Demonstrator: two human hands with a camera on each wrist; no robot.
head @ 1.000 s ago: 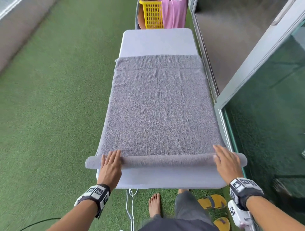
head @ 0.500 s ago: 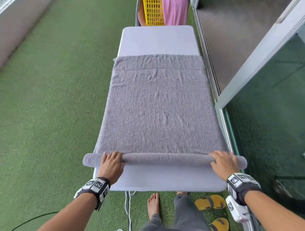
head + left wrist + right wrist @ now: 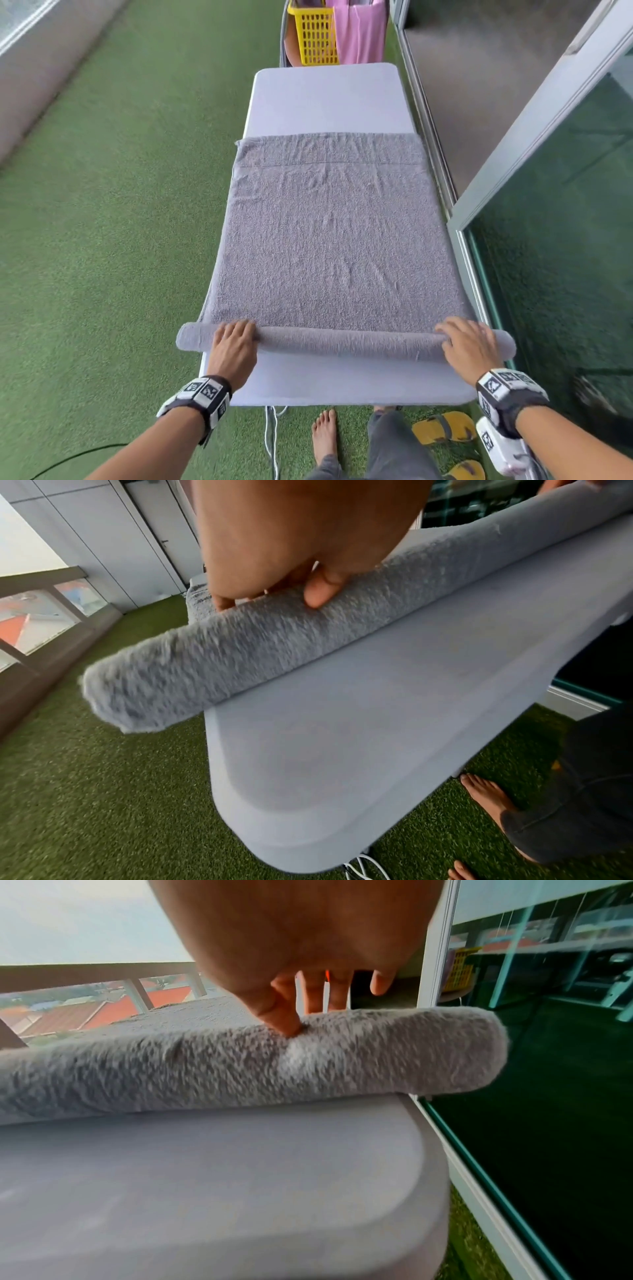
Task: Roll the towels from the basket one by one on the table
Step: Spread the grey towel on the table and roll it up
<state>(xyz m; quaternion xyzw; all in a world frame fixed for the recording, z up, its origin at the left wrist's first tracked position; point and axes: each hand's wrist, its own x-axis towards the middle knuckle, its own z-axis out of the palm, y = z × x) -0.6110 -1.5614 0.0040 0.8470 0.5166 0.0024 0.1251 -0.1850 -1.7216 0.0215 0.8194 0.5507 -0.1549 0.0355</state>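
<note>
Rolling now: a grey towel (image 3: pixel 334 240) lies flat along the white table (image 3: pixel 325 99), and its near end is already wound into a thin roll (image 3: pixel 346 344) across the table's width.
Left edge: green artificial grass (image 3: pixel 120 240) covers the floor beside the table.
Left hand: the left hand (image 3: pixel 233 349) lies on top of the roll near its left end, fingers curled over it and the thumb pressing on the near side (the left wrist view shows this well), so it grips the roll.
Roll ends: both ends stick out past the table edges, the left end (image 3: pixel 137 696) over the grass and the right end (image 3: pixel 472 1047) over the door track.
Middle: the unrolled part of the towel is spread with small wrinkles; its far hem stops before the table's far end, where bare table shows.
Far end: a yellow basket (image 3: pixel 317 34) stands behind the table, with a pink cloth (image 3: pixel 359 31) just beside it.
Right hand: the right hand (image 3: pixel 471 346) rests on the roll near its right end, thumb dug into the pile and fingers bent over the top, holding the roll.
Below: a bare foot (image 3: pixel 323 435) and yellow sandals (image 3: pixel 443 426) are on the grass.
Right edge: a glass sliding door (image 3: pixel 565 240) runs close along the table.
</note>
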